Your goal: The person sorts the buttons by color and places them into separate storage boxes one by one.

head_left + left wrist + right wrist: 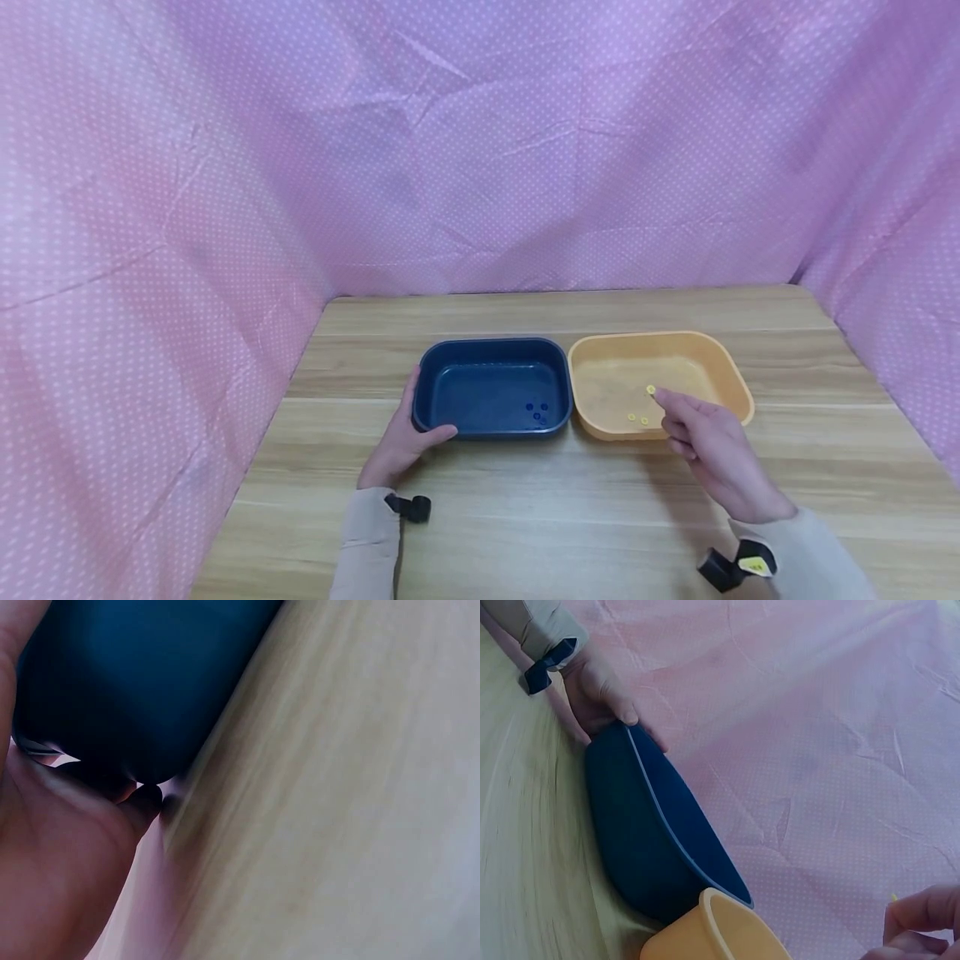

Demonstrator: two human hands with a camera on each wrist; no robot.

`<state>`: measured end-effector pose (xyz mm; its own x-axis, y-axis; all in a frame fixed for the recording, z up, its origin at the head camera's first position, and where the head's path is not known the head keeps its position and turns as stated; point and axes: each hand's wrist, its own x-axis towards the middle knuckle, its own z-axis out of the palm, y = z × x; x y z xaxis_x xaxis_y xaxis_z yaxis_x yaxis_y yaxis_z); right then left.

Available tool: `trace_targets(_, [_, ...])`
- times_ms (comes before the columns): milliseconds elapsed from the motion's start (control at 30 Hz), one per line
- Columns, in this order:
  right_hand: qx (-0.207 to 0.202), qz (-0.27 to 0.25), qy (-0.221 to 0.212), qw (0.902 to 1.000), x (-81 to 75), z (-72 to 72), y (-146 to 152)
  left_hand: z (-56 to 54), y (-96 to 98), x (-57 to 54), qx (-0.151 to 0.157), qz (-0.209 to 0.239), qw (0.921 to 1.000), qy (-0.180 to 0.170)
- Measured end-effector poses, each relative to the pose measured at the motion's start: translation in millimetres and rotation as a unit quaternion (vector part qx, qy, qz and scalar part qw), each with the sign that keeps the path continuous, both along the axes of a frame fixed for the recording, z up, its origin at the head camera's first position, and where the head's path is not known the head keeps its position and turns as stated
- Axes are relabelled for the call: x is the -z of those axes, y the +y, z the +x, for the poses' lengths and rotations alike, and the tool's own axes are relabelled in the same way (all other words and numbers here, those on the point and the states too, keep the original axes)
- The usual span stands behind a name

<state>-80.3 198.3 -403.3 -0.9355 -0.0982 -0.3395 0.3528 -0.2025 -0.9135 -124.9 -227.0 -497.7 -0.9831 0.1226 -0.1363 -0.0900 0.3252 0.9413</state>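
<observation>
My left hand (402, 442) holds the left end of a dark blue plastic bin (491, 430), thumb at the front rim and fingers along the side. In the left wrist view the palm lies close to the bin's dark wall (150, 690). Several small blue rings (536, 415) lie at the bin's front right. My right hand (712, 450) pinches a small yellow ring (651, 390) between thumb and forefinger, above a light orange bin (731, 367). Two more yellow rings, one of them this ring (632, 417), show on that bin's floor. The hand hides the bin's front right corner.
Both bins stand side by side on a wood-grain table (525, 517), their near ends touching or almost so. A pink dotted cloth (480, 167) hangs behind the table and at both sides. Each wrist wears a black strap with a camera (417, 508).
</observation>
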Motion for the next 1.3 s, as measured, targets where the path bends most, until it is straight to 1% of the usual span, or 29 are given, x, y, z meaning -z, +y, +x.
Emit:
trace_targets(100, [0.009, -0.006, -0.002, 0.9999, 1.3, -1.4, 1, 0.7, 0.0, -0.4, 0.000, 0.000, 1.0000, 0.004])
trace_targets(333, [0.030, -0.020, 0.007, 0.9993, 5.7, -3.0, 3, 2.6, 1.9, -3.5, 0.000, 0.004, 1.0000, -0.004])
trace_targets(533, [0.048, -0.031, 0.012, 0.9983, 7.6, -2.7, 3, 10.5, 8.5, -29.4, 0.009, -0.002, 0.9997, -0.022])
trace_targets(567, [0.052, -0.033, 0.013, 0.9980, 7.8, -2.6, 3, 11.9, 9.3, -33.2, 0.010, -0.003, 0.9996, -0.025])
trace_targets(600, [0.056, -0.034, 0.013, 0.9978, 8.0, -2.5, 3, 12.5, 9.5, -34.0, 0.011, -0.003, 0.9996, -0.024])
trace_targets(867, [0.091, -0.038, 0.011, 0.9951, 11.0, -1.4, 2, 13.5, 9.5, -34.0, 0.012, 0.000, 0.9996, -0.024])
trace_targets(1000, [0.106, -0.040, 0.007, 0.9935, 13.8, -0.5, 2, 14.5, 9.0, -31.4, 0.011, 0.001, 0.9996, -0.027])
trace_targets(1067, [0.112, -0.040, 0.001, 0.9928, 14.4, -0.2, 2, 13.8, 8.3, -27.6, 0.010, 0.002, 0.9996, -0.028])
trace_targets(1133, [0.116, -0.036, -0.007, 0.9926, 14.0, -0.2, 3, 11.5, 6.5, -20.9, 0.007, 0.001, 0.9996, -0.028])
trace_targets(1200, [0.119, -0.039, -0.013, 0.9921, 12.6, -1.8, 5, 7.4, 4.4, -13.1, 0.005, 0.000, 0.9997, -0.024])
trace_targets(1300, [0.128, -0.062, -0.012, 0.9898, 9.2, -8.1, 7, -2.0, 1.7, -4.6, 0.003, -0.001, 1.0000, -0.004])
